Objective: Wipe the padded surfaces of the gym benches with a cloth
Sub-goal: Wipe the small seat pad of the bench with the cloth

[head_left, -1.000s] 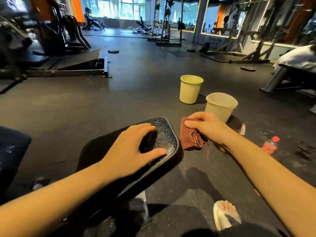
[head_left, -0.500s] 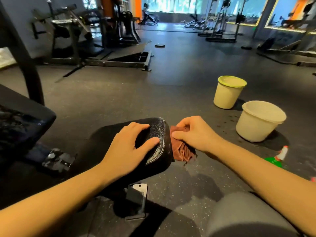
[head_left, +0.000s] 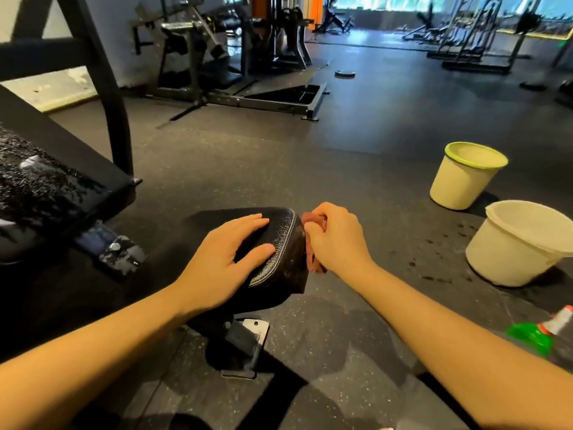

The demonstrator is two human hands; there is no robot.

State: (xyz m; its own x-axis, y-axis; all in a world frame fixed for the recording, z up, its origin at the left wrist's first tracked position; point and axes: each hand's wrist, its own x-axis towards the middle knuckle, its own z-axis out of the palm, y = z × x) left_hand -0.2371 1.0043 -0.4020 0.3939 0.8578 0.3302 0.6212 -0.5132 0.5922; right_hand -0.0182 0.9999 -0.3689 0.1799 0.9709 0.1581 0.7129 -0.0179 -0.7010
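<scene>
Your right hand [head_left: 336,240] is curled tight round the red-brown cloth [head_left: 313,217] and presses it on the end face of the small black seat pad [head_left: 283,232]. Your left hand [head_left: 223,262] lies flat on top of that pad with straight fingers, holding nothing, just keeping the pad steady. The cloth is all bunched up, so only a little bit of it may touch the pad, and you could miss spots along the white stitching. A bit of cloth hangs down under your hand, and it could snag on the metal bracket [head_left: 248,333] below the pad if you pull down fast. If you lift your left hand while you push hard, the pad may wobble or turn, I think. If the top is damp, your flat hand could slide off. The long bench pad [head_left: 40,184] on your left shines with drops, so it looks like it needs a dry wipe too. The white bucket [head_left: 511,252] stands near your right arm, with the green-rimmed bucket [head_left: 459,184] behind it, and a big swing of your elbow could knock one over. There are dark drops on the floor [head_left: 434,265] by the white bucket, which could make you slip. The green spray bottle [head_left: 533,335] lies close by your right forearm, so you could bump it or step on it.
</scene>
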